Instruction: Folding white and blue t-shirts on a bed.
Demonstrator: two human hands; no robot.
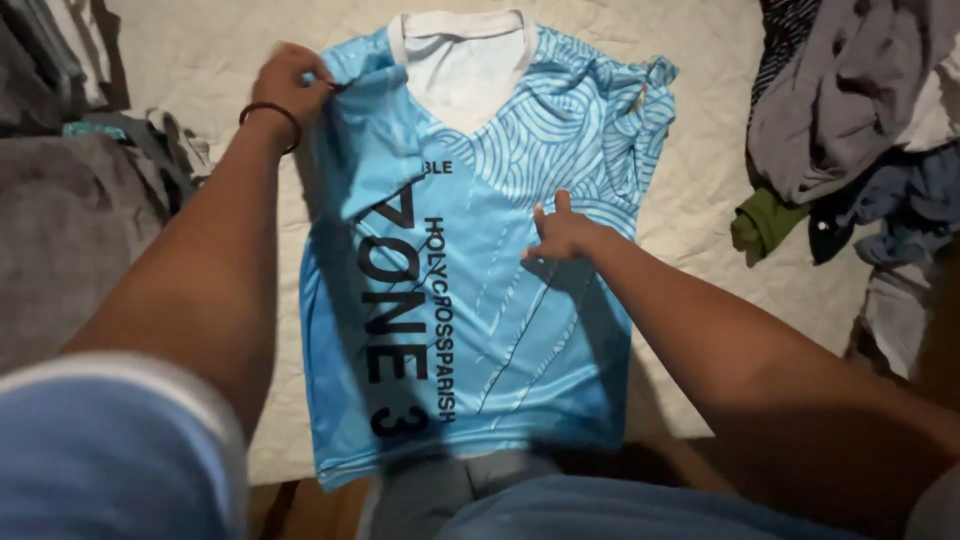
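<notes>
Light-blue jersey (470, 290) lying flat on cream quilt (200, 60); left hand (290, 85) pinching its folded shoulder, right hand (560, 232) pressing open-fingered on chest.

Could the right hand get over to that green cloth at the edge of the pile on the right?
Probably yes. The right hand rests flat on the blue shirt, holding nothing, and only bare cream bedcover lies between it and the green cloth, which sticks out from under the grey clothes.
</notes>
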